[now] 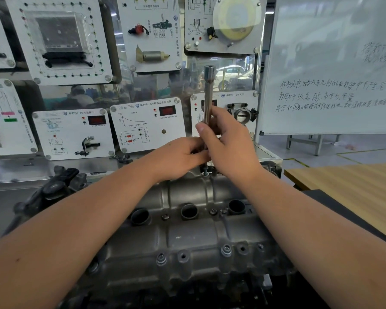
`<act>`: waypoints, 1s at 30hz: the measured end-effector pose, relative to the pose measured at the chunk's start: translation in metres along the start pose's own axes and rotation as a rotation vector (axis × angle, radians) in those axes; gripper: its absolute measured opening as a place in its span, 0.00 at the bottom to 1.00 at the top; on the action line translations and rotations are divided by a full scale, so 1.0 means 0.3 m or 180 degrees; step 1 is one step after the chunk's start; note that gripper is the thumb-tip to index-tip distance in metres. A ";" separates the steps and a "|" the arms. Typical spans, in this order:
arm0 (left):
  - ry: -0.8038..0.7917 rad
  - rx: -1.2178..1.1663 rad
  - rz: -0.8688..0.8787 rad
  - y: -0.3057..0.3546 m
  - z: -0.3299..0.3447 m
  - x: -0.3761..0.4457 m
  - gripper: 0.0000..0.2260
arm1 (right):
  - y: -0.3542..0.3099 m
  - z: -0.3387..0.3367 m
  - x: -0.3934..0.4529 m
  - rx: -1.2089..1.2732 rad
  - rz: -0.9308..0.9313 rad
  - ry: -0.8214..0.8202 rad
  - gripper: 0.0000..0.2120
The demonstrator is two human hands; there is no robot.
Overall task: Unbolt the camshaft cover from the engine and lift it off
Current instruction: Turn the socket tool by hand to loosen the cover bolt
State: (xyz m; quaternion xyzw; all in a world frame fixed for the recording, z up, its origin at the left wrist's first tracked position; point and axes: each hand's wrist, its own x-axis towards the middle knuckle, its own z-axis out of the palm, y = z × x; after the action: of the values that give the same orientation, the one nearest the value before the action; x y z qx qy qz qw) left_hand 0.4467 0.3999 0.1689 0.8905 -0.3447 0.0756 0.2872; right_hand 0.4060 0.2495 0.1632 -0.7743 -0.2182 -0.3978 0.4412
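The grey metal camshaft cover lies across the engine in the lower middle, with three dark round wells along its centre. A steel extension bar stands upright over the cover's far edge. My right hand grips its lower shaft. My left hand pinches the bar's bottom end, which its fingers hide. Just below the hands a dark bolt sticks up from the far edge. Two washered bolts sit along the near edge.
Behind the engine stands a wall of white training panels with sensors and red displays. A whiteboard with handwriting fills the upper right. A wooden table sits at the right. Black engine brackets jut out at the left.
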 end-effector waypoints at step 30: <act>-0.0013 -0.0027 0.0021 0.007 0.000 -0.003 0.13 | -0.006 -0.001 -0.004 0.0105 0.0011 0.0079 0.13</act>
State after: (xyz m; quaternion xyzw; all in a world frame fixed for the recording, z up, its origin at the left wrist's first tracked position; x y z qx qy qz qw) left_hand 0.4446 0.3993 0.1696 0.8883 -0.3485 0.0732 0.2901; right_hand 0.4040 0.2503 0.1633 -0.7622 -0.2180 -0.4029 0.4573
